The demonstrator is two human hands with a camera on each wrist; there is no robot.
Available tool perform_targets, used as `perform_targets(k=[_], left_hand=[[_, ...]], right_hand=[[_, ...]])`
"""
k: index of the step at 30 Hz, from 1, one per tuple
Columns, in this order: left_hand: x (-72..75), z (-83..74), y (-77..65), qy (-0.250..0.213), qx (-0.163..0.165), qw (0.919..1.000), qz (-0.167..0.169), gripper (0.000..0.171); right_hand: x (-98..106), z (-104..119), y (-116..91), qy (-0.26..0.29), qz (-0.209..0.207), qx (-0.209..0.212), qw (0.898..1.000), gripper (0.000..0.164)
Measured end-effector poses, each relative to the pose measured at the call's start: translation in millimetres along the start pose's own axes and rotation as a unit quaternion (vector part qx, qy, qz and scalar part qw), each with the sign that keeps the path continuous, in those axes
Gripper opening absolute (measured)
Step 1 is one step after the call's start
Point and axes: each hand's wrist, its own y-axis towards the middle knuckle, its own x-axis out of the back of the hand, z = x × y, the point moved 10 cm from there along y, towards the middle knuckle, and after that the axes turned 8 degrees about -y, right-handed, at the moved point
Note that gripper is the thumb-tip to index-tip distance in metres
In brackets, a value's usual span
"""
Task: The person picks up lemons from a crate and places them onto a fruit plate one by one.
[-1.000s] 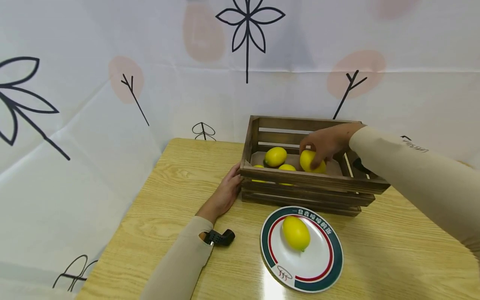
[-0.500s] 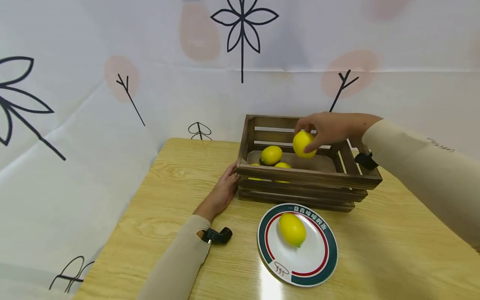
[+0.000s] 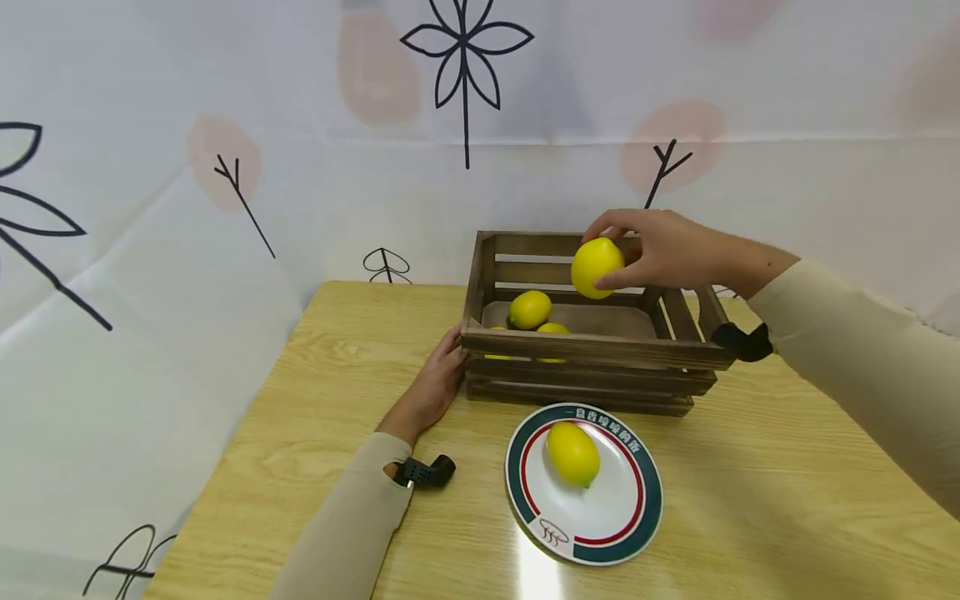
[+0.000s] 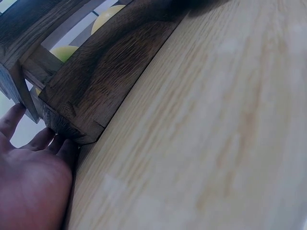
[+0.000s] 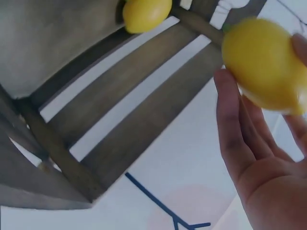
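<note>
My right hand (image 3: pixel 667 248) pinches a yellow lemon (image 3: pixel 597 267) between thumb and fingers, holding it above the wooden crate (image 3: pixel 592 350). The right wrist view shows the same lemon (image 5: pixel 264 64) against the fingers, apart from the slats. Several other lemons lie inside the crate at its left, one lemon (image 3: pixel 530 310) fully visible and others partly behind the front slats. My left hand (image 3: pixel 431 387) rests against the crate's left front corner. In the left wrist view, the fingertips of that hand (image 4: pixel 36 177) touch the slat ends, fingers mostly extended.
In front of the crate stands a round plate (image 3: pixel 607 533) with a green rim and red ring, bearing one lemon (image 3: pixel 573 454). The wood-grain table (image 3: pixel 360 333) meets a white patterned cloth (image 3: pixel 300 183) behind and at the left.
The right hand has lifted the lemon up from inside the crate, raising it above the front edge. The left hand stays at the crate's corner. The head view has shifted slightly.
</note>
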Motion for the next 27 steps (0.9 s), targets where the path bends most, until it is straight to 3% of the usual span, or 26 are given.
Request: perform_targets(k=[6, 13, 27], left_hand=[[-1.6, 0.3, 0.2, 0.009, 0.0, 1.0, -0.003, 0.051], [-1.9, 0.5, 0.6, 0.007, 0.0, 0.9999, -0.008, 0.052], [-2.8, 3.4, 0.6, -0.004, 0.017, 0.9998, -0.012, 0.052]], right_hand=[[7.5, 8.3, -22.2, 0.035, -0.077, 0.006, 0.996, 0.054], [10.5, 18.7, -52.4, 0.117, -0.153, 0.016, 0.981, 0.054], [-2.7, 28.2, -96.4, 0.186, -0.204, 0.051, 0.96, 0.057]])
